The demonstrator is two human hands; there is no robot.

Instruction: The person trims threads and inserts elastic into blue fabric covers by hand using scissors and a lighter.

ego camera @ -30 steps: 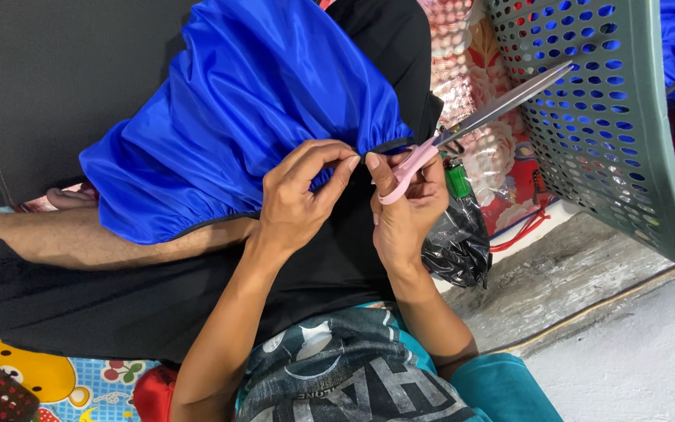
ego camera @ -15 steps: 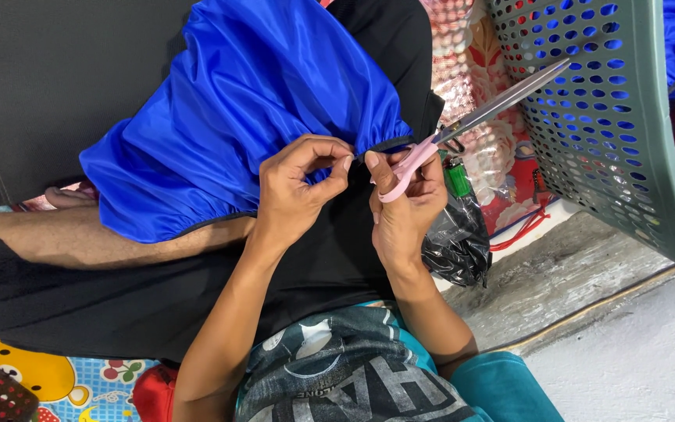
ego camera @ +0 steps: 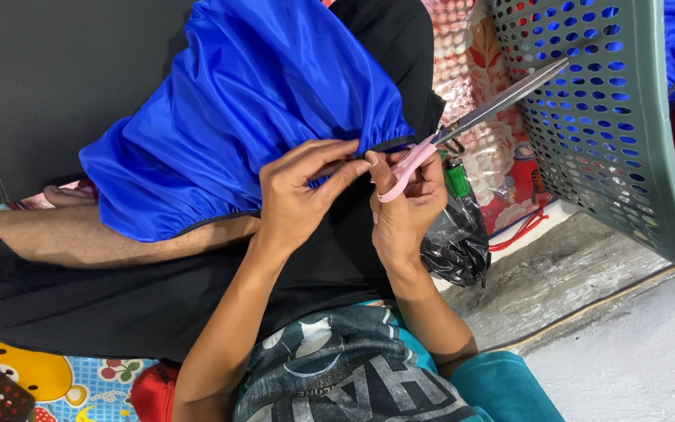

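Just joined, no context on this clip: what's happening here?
A person seated on the floor works on a shiny blue garment lying across their lap. The left hand pinches its gathered black-trimmed edge. The right hand holds pink-handled scissors by the handle, blades pointing up and away toward a grey-green perforated basket; they look nearly closed and are not on the fabric. A black plastic bag and a green lighter lie just beyond the right hand.

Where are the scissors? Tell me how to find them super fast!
Find the big shiny blue cloth in the middle, then follow its gathered edge to the right hand. The scissors stick up from that hand toward the green plastic basket. Nothing else nearby has pink handles and long silver blades.
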